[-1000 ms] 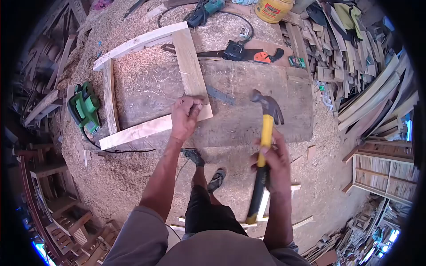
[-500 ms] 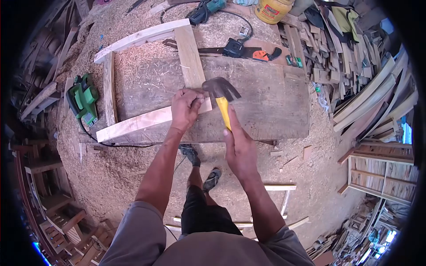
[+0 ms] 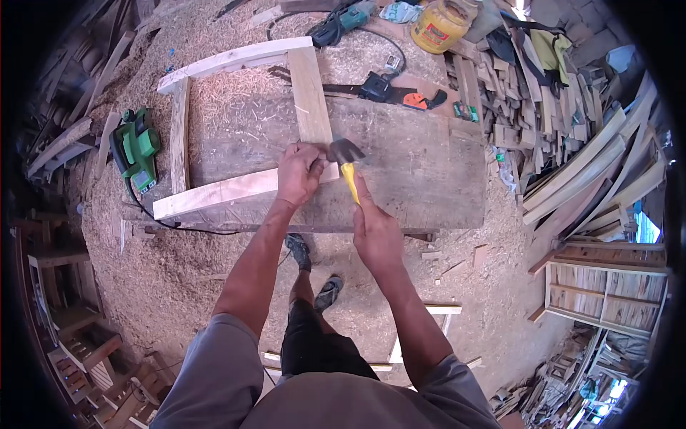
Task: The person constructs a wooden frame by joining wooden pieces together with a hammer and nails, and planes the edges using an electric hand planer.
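My right hand (image 3: 376, 232) is wrapped round the yellow handle of a claw hammer (image 3: 349, 175). The hammer's dark head, slightly blurred, is close to the fingertips of my left hand (image 3: 300, 174). Those fingers are pinched at the corner of a wooden frame, and whatever small thing they hold is hidden. Under my left hand runs the frame's near rail (image 3: 221, 193). An upright crosspiece (image 3: 309, 96) meets it at that corner. The far rail (image 3: 236, 58) and left crosspiece (image 3: 180, 136) make up the other sides.
A green electric planer (image 3: 136, 151) stands left of the frame. Behind it lie a handsaw (image 3: 421, 99), a teal power tool (image 3: 346, 23) with a cord, and a yellow jar (image 3: 441, 27). Wood offcuts (image 3: 529, 114) are heaped at the right; shavings cover the ground.
The hammer head has come down and left, nearer my left fingers, with my right hand following. My left hand keeps its pinch at the corner. The whole view has shifted slightly.
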A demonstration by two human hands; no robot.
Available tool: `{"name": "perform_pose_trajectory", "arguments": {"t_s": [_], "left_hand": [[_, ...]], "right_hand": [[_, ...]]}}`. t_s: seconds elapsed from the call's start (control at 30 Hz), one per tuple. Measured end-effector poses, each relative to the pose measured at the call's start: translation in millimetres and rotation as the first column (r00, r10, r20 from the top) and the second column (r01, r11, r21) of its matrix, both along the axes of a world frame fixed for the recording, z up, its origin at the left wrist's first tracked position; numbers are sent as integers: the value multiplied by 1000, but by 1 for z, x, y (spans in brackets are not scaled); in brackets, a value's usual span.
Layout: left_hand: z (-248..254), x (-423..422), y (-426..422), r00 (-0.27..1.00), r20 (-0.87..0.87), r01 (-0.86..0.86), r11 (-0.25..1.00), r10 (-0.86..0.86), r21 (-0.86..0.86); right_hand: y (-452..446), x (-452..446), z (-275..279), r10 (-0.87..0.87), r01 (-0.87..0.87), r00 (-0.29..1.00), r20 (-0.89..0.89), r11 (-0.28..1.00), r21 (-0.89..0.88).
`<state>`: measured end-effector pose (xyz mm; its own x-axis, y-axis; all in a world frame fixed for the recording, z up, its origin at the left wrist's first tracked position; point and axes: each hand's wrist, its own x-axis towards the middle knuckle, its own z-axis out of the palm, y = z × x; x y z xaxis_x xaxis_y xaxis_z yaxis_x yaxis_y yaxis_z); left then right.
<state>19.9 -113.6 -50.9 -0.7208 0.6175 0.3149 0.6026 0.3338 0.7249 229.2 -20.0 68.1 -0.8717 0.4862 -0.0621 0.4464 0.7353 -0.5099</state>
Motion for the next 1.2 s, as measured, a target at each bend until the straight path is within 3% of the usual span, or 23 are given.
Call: {"name": "perform_pose_trajectory", "arguments": {"t_s": [0.1,0.17,0.27,0.3,0.33,0.4,0.5,0.53,0.6,0.63,0.67,0.73,0.83,0.9,1.0,1.07,1.17,1.2], "left_hand": [[-4,-11,-8,992,17,124,992,-124,-19],[18,-15,-18,977,-73,193,978,-199,-86],[34,-38,-38,856,-427,93,899,-292,-428],[30,-42,-38,870,-381,134,894,-312,-427],[23,-46,-39,882,-334,173,889,-332,-425],[15,-53,-38,889,-301,200,884,-344,-422],[16,-54,-40,900,-277,199,883,-337,-425],[18,-55,-40,901,-274,196,879,-337,-435],[18,-55,-40,899,-272,194,870,-342,-453],[18,-58,-40,902,-271,191,873,-337,-449],[19,-60,-40,905,-270,187,877,-329,-443],[15,-49,-41,903,-253,212,871,-349,-443],[13,-53,-42,904,-264,200,879,-336,-433],[15,-56,-40,907,-252,213,885,-336,-413],[17,-56,-40,913,-225,220,876,-340,-430],[17,-57,-38,907,-242,218,876,-345,-431],[18,-47,-41,910,-206,246,867,-361,-433],[20,-56,-38,917,-202,233,873,-344,-429]], "right_hand": [[-2,19,-9,-84,40,940,-330,989,-140],[0,27,2,-62,35,907,-417,997,-72],[2,19,61,-159,73,910,-383,971,-228],[3,14,83,-202,91,920,-335,943,-320],[7,11,90,-144,66,911,-387,976,-209],[9,2,115,-116,18,821,-559,984,-177],[3,-9,107,-316,-164,473,-822,886,-435],[4,-4,73,-520,-249,370,-770,743,-621],[5,4,22,-232,-2,595,-770,957,-290],[8,0,6,-71,65,814,-577,997,-32],[11,-4,-11,75,18,941,-331,963,268],[8,-17,-21,3,-8,996,-89,998,-60],[6,-32,20,-119,72,943,-309,984,-161],[3,-24,49,-163,120,870,-465,985,-122],[1,-8,35,-10,39,784,-621,999,33],[8,-1,-9,162,-23,833,-528,966,259],[9,-11,-41,-51,40,992,-117,995,-96],[12,-18,-30,-89,73,990,-112,987,-146]]}}
